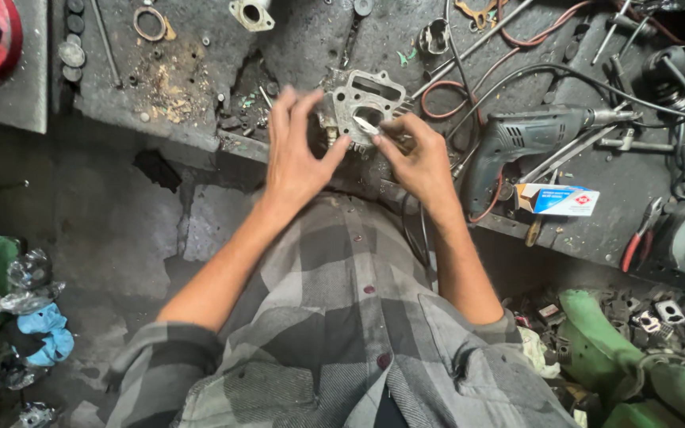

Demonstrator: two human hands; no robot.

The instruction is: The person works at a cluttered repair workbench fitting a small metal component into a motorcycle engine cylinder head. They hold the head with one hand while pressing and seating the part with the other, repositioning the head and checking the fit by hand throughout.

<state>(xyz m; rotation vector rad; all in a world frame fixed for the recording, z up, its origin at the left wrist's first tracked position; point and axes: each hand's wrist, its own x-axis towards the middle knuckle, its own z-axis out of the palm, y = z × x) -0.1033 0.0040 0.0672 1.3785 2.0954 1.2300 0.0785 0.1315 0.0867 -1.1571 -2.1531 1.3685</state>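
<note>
The left hand (299, 154) is spread open, fingers splayed, its thumb tip against the edge of a grey engine part (358, 107) that stands at the front of the desk (200, 79). The right hand (414, 154) pinches a small pale, shiny piece (366, 125) between thumb and forefinger and holds it against the face of the part — what the piece is I cannot tell. The part is a flat-faced metal casting with cut-out openings, lying between the two hands.

Just right of the right hand lies a grey drill (525, 139), its black cord looping over the desk. Below the drill sits a small white and blue box (556, 200); further right, red-handled pliers (642, 234) lie near the desk's edge. The desk itself is dark, oily metal — strewn with cables, rods, a ring (150, 24) and a patch of rusty grit (170, 83). Below it the floor (105, 230) is grimy grey concrete. Green parts (620, 349) lie low on the right, a blue cloth (45, 329) at the left.
</note>
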